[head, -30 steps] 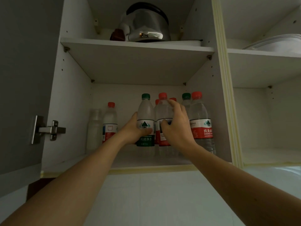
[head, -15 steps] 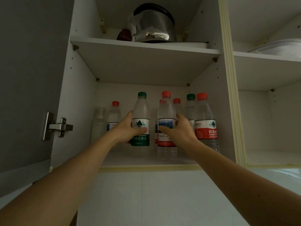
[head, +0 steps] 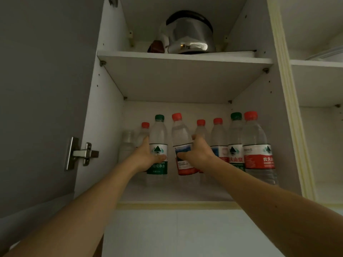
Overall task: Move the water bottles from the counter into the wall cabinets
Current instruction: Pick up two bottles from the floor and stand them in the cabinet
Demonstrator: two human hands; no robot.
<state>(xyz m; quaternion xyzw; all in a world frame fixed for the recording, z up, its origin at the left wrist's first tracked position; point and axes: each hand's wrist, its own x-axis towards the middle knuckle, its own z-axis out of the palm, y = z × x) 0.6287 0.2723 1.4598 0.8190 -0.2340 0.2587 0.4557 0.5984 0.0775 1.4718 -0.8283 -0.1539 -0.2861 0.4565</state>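
Your left hand (head: 148, 157) is wrapped round the green-capped bottle (head: 158, 145), thumb across its label, and your right hand (head: 197, 154) grips the red-capped bottle (head: 181, 143) the same way, fingers behind and thumb in front. Both bottles are on the lower shelf (head: 167, 193) of the wall cabinet; the red-capped one leans slightly towards 11 o'clock, and its foot looks not quite settled.

To finish this step well, bring that bottle upright before you let go, and press both down until you feel the shelf take the weight. Slide them back towards 12 o'clock only as far as the back row (head: 218, 134) of red-capped bottles allows; a nudge there could topple the row. Release one hand at a time, and draw your fingers out sideways so they don't drag the labels.

At 3 o'clock of your right hand stand two more bottles, green cap (head: 236, 138) and red cap (head: 258, 145), just beside each other near the front edge. A kettle (head: 191, 34) sits on the upper shelf. The door hinge (head: 81, 153) shows at 9 o'clock. The surface itself is out of view.
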